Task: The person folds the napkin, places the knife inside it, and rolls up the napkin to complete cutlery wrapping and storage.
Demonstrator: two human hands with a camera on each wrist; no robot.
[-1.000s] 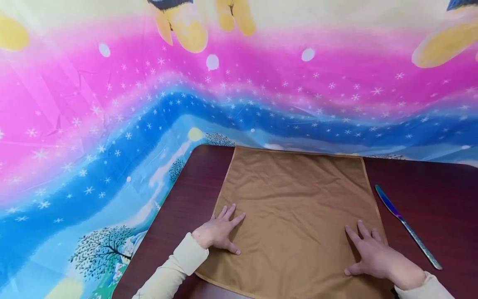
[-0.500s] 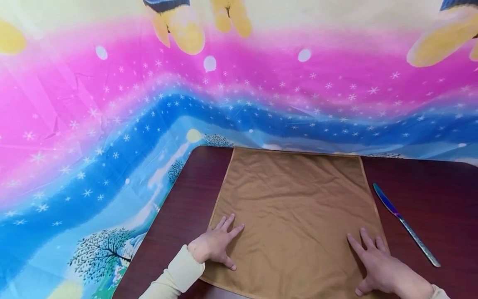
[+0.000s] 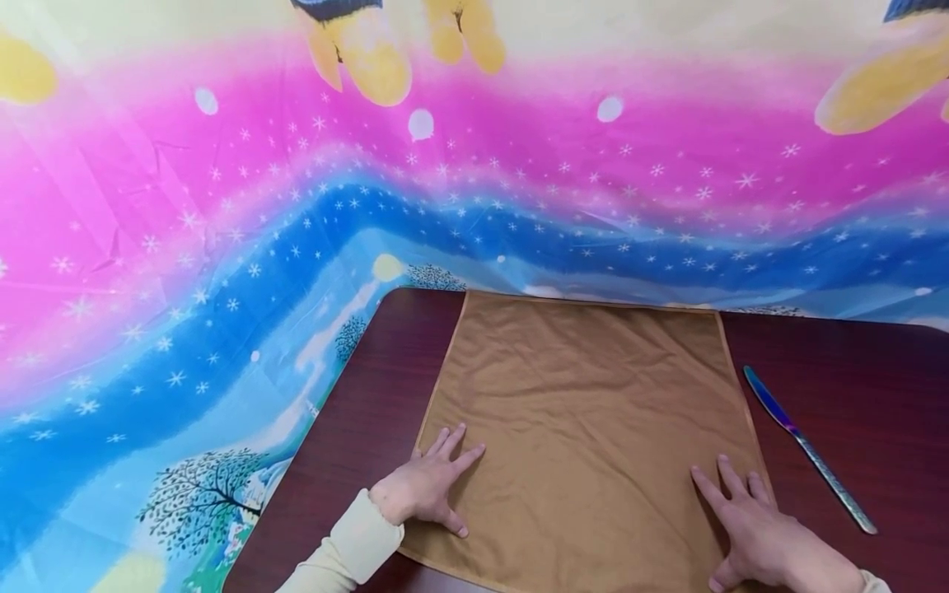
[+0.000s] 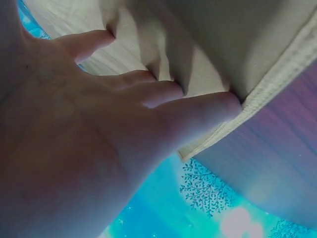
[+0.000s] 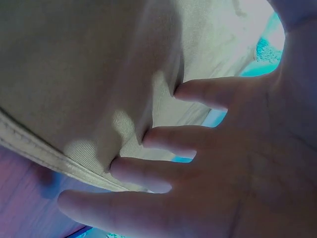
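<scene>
Brown cloth (image 3: 586, 412) is spread on the dark red-brown tabletop (image 3: 371, 395), mid-right in my head view. Mostly flat, shallow wrinkles all over, stitched hem. Far hem runs along the tabletop's far edge; near right corner is out of frame, so I can't say how it lies.

Left hand (image 3: 426, 486): palm down at the cloth's left edge, fingers (image 3: 467, 459) spread wide, holding nothing. Left wrist cam gives me fingertips touching the fabric, smallest finger right at the hem.

Right hand (image 3: 764, 531): at the right edge, fingers also wide, no grip. On the right wrist cam, three fingertips touch the cloth; smallest finger reaches past the hem, over tabletop.

Table knife (image 3: 810, 449) lies right of the cloth, apart from it. Iridescent blade points away from the person, pale patterned handle slants toward the near right.

Cream sleeve (image 3: 359, 539) on the left forearm; only a bit of right cuff in frame. Printed fabric backdrop (image 3: 519, 156) behind, pink and blue with snowflakes.
</scene>
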